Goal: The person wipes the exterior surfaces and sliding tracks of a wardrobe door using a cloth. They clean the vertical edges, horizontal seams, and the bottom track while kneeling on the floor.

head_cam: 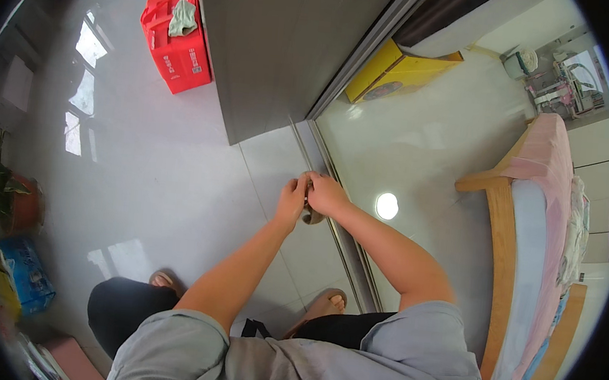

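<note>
My left hand (291, 201) and my right hand (328, 194) meet in front of me, fingers closed around a small brownish cloth-like item (313, 216). Its lower end hangs below my right hand in a curl. My fingers hide most of it, so its exact kind cannot be told. Below my hands runs the metal floor track (352, 258) of a sliding door, between two tiled floors. The edge of a grey-brown door panel (278, 52) stands just beyond my hands.
A red bag (185, 65) with a pale green cloth (183, 18) on top stands against the panel. Right are a wooden bed (498, 272) and a yellow box (383, 69). A potted plant (23, 203) and a blue package (28, 277) stand left. My sandalled feet flank the tiles.
</note>
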`<state>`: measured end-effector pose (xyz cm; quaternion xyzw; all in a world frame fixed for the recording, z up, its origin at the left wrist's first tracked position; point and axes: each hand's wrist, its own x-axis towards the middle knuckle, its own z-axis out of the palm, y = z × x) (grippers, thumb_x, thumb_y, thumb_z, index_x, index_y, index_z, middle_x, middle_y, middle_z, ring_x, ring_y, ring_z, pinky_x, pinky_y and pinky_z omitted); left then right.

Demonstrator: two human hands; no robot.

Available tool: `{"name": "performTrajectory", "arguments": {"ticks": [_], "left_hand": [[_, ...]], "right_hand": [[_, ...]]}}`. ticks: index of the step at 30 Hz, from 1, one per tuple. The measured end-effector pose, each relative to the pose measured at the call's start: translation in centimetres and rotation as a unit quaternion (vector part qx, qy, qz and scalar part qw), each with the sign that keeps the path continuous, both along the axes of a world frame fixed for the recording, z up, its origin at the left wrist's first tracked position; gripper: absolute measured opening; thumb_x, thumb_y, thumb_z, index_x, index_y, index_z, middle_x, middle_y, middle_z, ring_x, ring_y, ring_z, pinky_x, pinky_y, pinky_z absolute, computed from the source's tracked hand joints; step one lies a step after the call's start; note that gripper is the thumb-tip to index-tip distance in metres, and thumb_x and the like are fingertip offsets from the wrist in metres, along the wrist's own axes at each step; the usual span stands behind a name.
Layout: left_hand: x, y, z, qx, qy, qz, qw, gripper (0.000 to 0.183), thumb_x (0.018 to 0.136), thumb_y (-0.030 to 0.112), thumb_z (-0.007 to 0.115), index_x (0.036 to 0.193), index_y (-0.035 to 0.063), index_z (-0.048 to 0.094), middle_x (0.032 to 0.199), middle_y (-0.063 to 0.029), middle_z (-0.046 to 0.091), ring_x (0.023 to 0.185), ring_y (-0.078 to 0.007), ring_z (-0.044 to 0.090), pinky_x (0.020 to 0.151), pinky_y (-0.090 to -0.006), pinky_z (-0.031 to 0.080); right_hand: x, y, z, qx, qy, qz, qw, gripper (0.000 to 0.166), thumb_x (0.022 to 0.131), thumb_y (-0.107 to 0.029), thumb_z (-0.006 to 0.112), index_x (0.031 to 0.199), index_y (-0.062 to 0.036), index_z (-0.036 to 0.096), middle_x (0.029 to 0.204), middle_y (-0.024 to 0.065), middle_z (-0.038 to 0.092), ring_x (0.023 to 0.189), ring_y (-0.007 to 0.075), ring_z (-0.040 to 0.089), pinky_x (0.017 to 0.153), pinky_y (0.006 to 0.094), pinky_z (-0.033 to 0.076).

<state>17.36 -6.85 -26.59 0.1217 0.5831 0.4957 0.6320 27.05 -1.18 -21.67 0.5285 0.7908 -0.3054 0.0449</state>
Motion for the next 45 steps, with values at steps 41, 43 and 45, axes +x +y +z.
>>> {"name": "performTrajectory", "arguments": {"ticks": [41,43,45], "left_hand": [[8.3,4.1,-9.4,0.267,0.468,-0.021,0.842,0.041,0.083,-0.001,0.055,0.123,0.0045,0.059,0.104,-0.0161,0.058,0.090,-0.0355,0.057,0.080,-0.0398,0.049],[8.3,3.9,-9.5,0.275,0.484,-0.053,0.829,0.045,0.081,-0.004,0.054,0.125,0.0026,0.058,0.104,-0.0158,0.053,0.093,-0.0353,0.055,0.081,-0.0404,0.049],[8.2,4.0,-9.3,0.278,0.510,-0.095,0.808,0.049,0.079,-0.007,0.053,0.127,0.0000,0.055,0.104,-0.0153,0.048,0.097,-0.0344,0.052,0.081,-0.0411,0.050]], "right_hand": [[14.9,-12.1,-3.8,-0.018,0.254,-0.212,0.943,0.027,0.089,-0.002,0.058,0.115,-0.0059,0.065,0.078,0.0038,0.050,0.066,0.0133,0.046,0.061,0.0255,0.040],[15.0,-11.9,-4.0,-0.015,0.254,-0.205,0.945,0.026,0.089,-0.002,0.058,0.114,-0.0060,0.065,0.078,0.0041,0.050,0.065,0.0135,0.046,0.060,0.0256,0.040],[15.1,-11.7,-4.2,-0.014,0.249,-0.198,0.948,0.026,0.089,-0.002,0.058,0.114,-0.0061,0.065,0.078,0.0044,0.050,0.065,0.0136,0.046,0.060,0.0257,0.039]]}}
